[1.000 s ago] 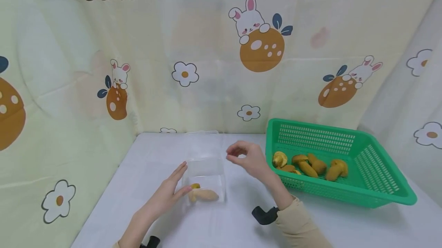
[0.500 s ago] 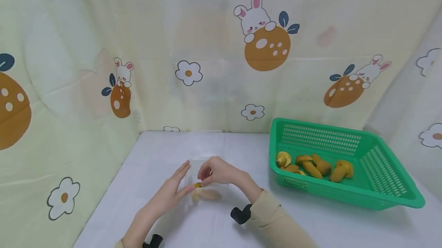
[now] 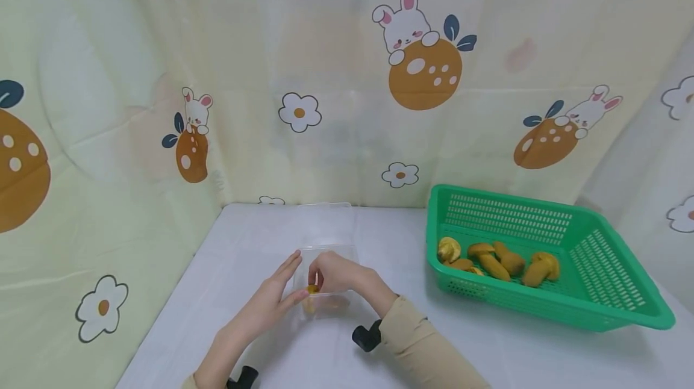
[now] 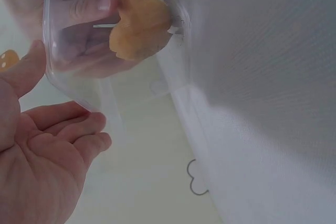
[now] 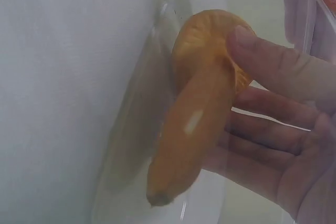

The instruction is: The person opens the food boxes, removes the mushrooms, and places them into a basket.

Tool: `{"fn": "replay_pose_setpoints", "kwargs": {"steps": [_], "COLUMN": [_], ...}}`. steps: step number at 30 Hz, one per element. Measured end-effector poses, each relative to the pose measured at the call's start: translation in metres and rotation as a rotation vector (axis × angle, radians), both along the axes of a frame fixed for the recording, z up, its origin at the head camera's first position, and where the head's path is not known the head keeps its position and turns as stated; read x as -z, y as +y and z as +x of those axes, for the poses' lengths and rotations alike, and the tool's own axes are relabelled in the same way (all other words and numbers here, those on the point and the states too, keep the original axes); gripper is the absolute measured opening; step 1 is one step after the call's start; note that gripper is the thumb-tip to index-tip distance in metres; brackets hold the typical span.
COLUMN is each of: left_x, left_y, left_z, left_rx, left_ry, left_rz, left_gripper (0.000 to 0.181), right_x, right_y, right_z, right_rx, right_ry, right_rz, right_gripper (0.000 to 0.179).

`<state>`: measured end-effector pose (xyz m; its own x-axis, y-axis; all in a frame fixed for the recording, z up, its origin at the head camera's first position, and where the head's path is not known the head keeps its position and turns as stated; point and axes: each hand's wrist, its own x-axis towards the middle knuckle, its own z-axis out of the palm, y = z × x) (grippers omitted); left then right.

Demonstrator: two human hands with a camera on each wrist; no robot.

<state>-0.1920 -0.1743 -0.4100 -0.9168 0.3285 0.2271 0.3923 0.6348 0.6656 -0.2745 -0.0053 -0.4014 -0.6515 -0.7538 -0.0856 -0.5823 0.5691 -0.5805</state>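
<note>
A clear plastic box [image 3: 347,250] stands on the white table, left of the basket. Inside it lies an orange-brown mushroom [image 5: 191,129] with a thick stem and a wide cap, seen through the clear wall. My right hand [image 3: 336,271] reaches down into the box. Its thumb [image 5: 283,69] and index finger pinch the mushroom at the edge of the cap, the other fingers behind. My left hand [image 3: 268,301] keeps its fingers fairly straight at the left side of the box, the thumb at the near rim.
On the right side of the table stands a green mesh basket [image 3: 585,311], with several mushrooms [image 3: 493,265] at its left end. A thin clear plastic edge [image 3: 325,204] shows at the back of the table. Behind hangs a printed curtain [image 3: 336,46].
My right hand has moved left from beside the box and down into it, taking the mushroom's cap between thumb and finger. The left hand has stayed at the box's left side.
</note>
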Motion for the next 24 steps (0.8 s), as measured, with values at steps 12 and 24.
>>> {"fn": "replay_pose_setpoints", "kwargs": {"steps": [12,24], "left_x": [0.001,0.000], "left_y": [0.002,0.003], "left_z": [-0.001,0.000], "left_rx": [-0.016,-0.028], "left_ry": [-0.011,-0.042], "left_rz": [0.002,0.012], "left_gripper": [0.065,0.067], "right_x": [0.002,-0.032], "right_y": [0.005,0.039], "right_z": [-0.006,0.000], "right_rx": [-0.034,0.028], "right_ry": [-0.001,-0.026], "right_rz": [-0.004,-0.249], "right_gripper": [0.013,0.027]}}
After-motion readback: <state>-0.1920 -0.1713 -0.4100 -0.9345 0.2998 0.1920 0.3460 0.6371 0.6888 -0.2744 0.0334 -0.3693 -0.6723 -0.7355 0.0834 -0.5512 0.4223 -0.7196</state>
